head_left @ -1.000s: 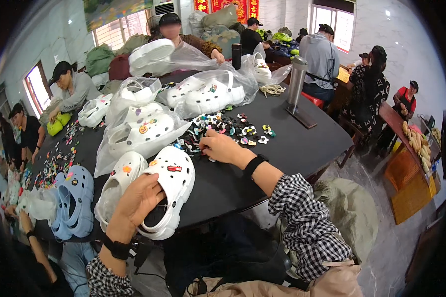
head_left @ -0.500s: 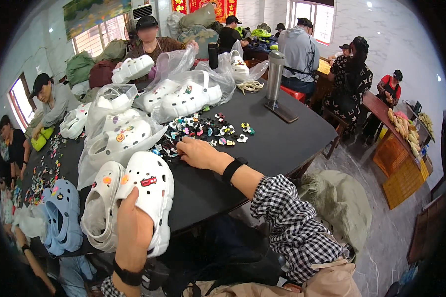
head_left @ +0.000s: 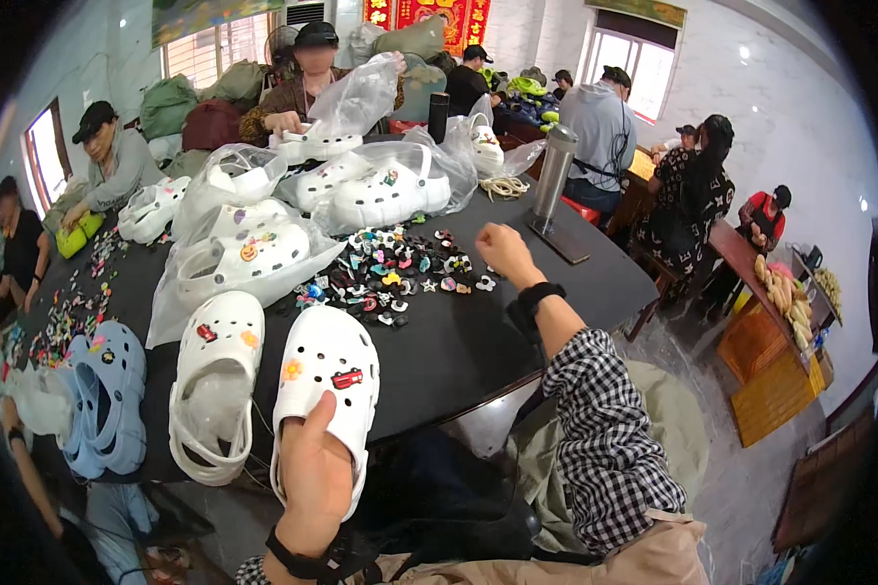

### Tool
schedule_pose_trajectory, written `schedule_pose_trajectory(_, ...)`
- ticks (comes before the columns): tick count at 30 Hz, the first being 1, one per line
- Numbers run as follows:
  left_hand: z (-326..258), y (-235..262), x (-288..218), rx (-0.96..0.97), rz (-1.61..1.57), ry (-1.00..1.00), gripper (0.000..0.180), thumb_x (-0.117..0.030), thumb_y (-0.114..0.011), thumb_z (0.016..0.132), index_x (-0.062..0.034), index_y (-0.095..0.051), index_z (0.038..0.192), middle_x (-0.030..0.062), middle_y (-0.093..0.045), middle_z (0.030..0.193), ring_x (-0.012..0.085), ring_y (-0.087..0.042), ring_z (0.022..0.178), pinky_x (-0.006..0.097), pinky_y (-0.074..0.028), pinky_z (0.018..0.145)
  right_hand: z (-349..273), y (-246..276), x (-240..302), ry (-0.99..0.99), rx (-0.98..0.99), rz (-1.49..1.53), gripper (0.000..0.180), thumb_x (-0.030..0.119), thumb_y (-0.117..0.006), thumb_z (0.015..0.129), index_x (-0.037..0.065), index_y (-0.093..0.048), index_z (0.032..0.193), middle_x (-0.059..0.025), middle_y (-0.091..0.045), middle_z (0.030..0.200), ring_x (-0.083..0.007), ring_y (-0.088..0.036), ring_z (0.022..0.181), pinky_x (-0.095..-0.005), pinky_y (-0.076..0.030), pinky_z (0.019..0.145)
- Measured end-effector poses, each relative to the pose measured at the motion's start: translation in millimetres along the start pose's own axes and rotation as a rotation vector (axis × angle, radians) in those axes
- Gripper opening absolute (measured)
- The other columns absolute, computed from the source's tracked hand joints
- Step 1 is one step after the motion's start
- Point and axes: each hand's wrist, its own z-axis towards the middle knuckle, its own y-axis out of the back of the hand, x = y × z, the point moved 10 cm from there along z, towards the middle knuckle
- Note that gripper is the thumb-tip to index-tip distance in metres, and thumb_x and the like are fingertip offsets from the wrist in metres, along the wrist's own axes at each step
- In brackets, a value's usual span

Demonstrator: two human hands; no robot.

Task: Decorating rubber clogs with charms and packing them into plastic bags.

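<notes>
I see the left hand (head_left: 314,478) gripping the clog (head_left: 324,351), thumb atop, fingers hidden in its opening; right hand (head_left: 505,252) curled closed, contents unclear; clog seems light, springy, best held by opening rim.

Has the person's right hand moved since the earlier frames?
Yes: the right hand has moved rightward from the near edge of the charm pile, and is now closer to the steel tumbler.
</notes>
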Motion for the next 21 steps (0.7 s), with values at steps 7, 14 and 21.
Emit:
schedule_pose_trajectory(7, -1, 3, -4, 0.033, -0.012, -0.009, 0.052, -0.008, -0.055, 0.097, 0.0004, -0.037, 0.145, 0.0157, -0.054, 0.138, 0.0290, -0.057, 0.123, 0.045, -0.048, 0.102, -15, -10, -56, -0.269, 0.256, -0.011, 0.032, 0.031, -0.071, 0.083, 0.002, -0.067, 0.097, -0.0179, -0.070, 0.100, -0.0338, -0.068, 0.096, -0.0449, -0.053, 0.084)
schedule_pose_trajectory(14, 0, 2, -15, 0.058, -0.109, 0.014, 0.050, -0.008, -0.057, 0.097, 0.0010, -0.040, 0.143, 0.0148, -0.054, 0.138, 0.0279, -0.054, 0.125, 0.043, -0.044, 0.105, -11, -34, -30, -0.111, 0.409, 0.017, 0.035, 0.029, -0.074, 0.082, -0.001, -0.061, 0.096, -0.0127, -0.067, 0.077, -0.0198, -0.066, 0.061, -0.0327, -0.052, 0.055)
schedule_pose_trajectory(21, 7, 21, -46, -0.019, -0.155, -0.015, 0.047, -0.014, -0.055, 0.098, -0.0010, -0.043, 0.141, 0.0157, -0.057, 0.135, 0.0303, -0.056, 0.124, 0.047, -0.045, 0.105, 4, -52, 41, 0.175, 0.376, -0.011, 0.038, 0.029, -0.072, 0.081, 0.001, -0.065, 0.105, -0.0154, -0.070, 0.083, -0.0292, -0.069, 0.074, -0.0371, -0.054, 0.069)
